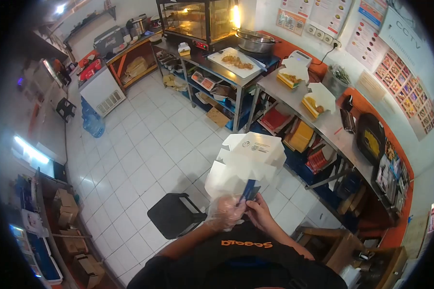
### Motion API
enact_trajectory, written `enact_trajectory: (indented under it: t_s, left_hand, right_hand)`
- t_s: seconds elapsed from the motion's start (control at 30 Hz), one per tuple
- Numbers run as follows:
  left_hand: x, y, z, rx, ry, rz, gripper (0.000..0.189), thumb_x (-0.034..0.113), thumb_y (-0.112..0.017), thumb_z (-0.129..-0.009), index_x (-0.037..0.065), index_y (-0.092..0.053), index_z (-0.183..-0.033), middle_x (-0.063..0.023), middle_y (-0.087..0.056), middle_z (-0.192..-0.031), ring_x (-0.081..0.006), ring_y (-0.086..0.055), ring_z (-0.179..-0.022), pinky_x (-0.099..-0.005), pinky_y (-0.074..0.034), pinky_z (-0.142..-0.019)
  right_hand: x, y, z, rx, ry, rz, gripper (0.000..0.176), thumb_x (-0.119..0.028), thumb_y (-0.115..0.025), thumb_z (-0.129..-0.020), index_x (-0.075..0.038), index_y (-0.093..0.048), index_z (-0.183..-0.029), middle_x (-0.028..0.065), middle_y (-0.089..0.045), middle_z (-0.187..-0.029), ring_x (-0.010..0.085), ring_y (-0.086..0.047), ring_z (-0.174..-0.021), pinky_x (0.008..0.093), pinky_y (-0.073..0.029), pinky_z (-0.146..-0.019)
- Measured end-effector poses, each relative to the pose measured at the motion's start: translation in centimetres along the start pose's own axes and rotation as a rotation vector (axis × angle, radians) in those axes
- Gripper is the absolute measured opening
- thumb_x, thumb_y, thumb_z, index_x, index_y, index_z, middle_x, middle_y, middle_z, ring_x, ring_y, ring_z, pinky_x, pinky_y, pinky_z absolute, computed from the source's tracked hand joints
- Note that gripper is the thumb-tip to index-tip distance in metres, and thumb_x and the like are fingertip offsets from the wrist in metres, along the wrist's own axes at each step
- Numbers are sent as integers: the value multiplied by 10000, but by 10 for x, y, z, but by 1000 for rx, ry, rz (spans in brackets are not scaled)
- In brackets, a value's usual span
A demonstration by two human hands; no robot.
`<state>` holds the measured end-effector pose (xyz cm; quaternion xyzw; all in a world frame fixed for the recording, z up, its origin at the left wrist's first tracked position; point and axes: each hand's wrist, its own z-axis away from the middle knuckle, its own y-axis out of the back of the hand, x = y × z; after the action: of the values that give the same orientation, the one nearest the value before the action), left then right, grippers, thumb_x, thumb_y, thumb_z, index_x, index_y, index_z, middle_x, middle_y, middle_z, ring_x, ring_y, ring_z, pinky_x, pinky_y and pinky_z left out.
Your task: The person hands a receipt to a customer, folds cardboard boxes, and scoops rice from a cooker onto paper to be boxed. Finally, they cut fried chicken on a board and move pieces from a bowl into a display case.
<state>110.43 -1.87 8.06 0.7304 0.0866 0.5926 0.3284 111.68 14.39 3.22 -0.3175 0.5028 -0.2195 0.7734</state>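
A white cardboard takeaway box (255,147), its lid and flaps spread open and print on one panel, is held in front of my body. My left hand (224,212), in a clear plastic glove, is closed at the box's near edge, its fingertips against a small dark blue and grey stapler-like tool (247,190). My bare right hand (259,212) is closed around the lower end of this tool, thumb toward the left hand. The tool points up and overlaps the near panel of the box.
A black stool (173,215) stands on the tiled floor just left of me. Along the right runs a metal table (323,118) with two open filled food boxes (318,103). Further back are a white cutting board (234,62) with food, a metal pot (255,41) and a lit display warmer (193,21).
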Motion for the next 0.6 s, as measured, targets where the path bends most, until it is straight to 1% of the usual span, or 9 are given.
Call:
enact_trajectory:
  t_s: [0.07, 0.13, 0.27, 0.3, 0.37, 0.43, 0.5, 0.53, 0.6]
  left_hand:
    - [-16, 15, -27, 122, -104, -180, 93, 121, -590, -826, 31, -612, -839, -97, -591, -715, -264, -585, -637, -385, -453, -598]
    - [-31, 37, -58, 438, -264, -225, 19, 66, -582, -821, 58, -597, -829, -103, -601, -809, -236, -537, -608, -359, -423, -532]
    - [-65, 86, -124, 645, -221, -758, 37, 79, -585, -835, 43, -588, -829, -121, -603, -821, -277, -565, -636, -382, -427, -530]
    - [-64, 96, -142, 651, -214, -771, 37, 79, -585, -835, 43, -588, -829, -121, -603, -821, -277, -565, -636, -382, -427, -530]
    - [-68, 130, -170, 706, 330, -129, 73, 85, -582, -839, 18, -577, -810, -142, -589, -745, -289, -568, -625, -390, -423, -535]
    - [-105, 151, -183, 819, 242, -143, 78, 79, -582, -836, 12, -571, -796, -144, -576, -708, -291, -555, -603, -384, -417, -531]
    - [-95, 174, -198, 879, 282, -181, 104, 77, -590, -834, 12, -558, -759, -138, -547, -650, -274, -511, -547, -371, -393, -516]
    - [-107, 177, -201, 882, 307, -172, 104, 77, -590, -834, 12, -558, -759, -138, -547, -650, -274, -511, -547, -371, -393, -516]
    - [-142, 186, -205, 964, 370, -194, 179, 165, -611, -879, 17, -576, -784, -12, -500, -640, -110, -426, -585, -301, -353, -514]
  right_hand:
    - [-10, 1, -41, 6, -26, 3, 463, -65, -578, -861, -41, -353, -1265, 113, -502, -1182, 212, -526, -1076, 394, -460, -896]
    - [-25, 7, -90, -1, -44, 1, 466, -73, -576, -863, -47, -351, -1270, 107, -497, -1193, 218, -529, -1074, 413, -467, -884]
    - [-61, 52, -221, 6, 3, -7, 471, -83, -565, -855, -48, -352, -1274, 111, -500, -1199, 225, -527, -1095, 396, -475, -882]
    - [-68, 74, -263, 34, 27, 56, 500, -105, -562, -839, -71, -357, -1293, 108, -487, -1232, 247, -503, -1133, 442, -458, -896]
    - [-86, 76, -322, 49, 49, 77, 529, -128, -560, -823, -94, -361, -1311, 104, -474, -1265, 269, -479, -1171, 488, -441, -911]
    - [-129, 54, -386, 26, 160, -24, 534, -173, -565, -810, -118, -376, -1307, 82, -476, -1269, 252, -471, -1183, 475, -449, -902]
    - [-155, 44, -446, 8, 317, -141, 439, -136, -560, -834, -66, -420, -1244, 84, -519, -1184, 226, -562, -1024, 417, -493, -842]
    - [-171, 41, -475, 23, 285, -143, 422, -134, -541, -836, -102, -431, -1243, 59, -532, -1180, 228, -569, -1020, 472, -489, -846]
    - [-189, 46, -543, 47, 265, -155, 332, -140, -530, -842, -129, -464, -1168, -8, -566, -973, 160, -564, -777, 542, -478, -859]
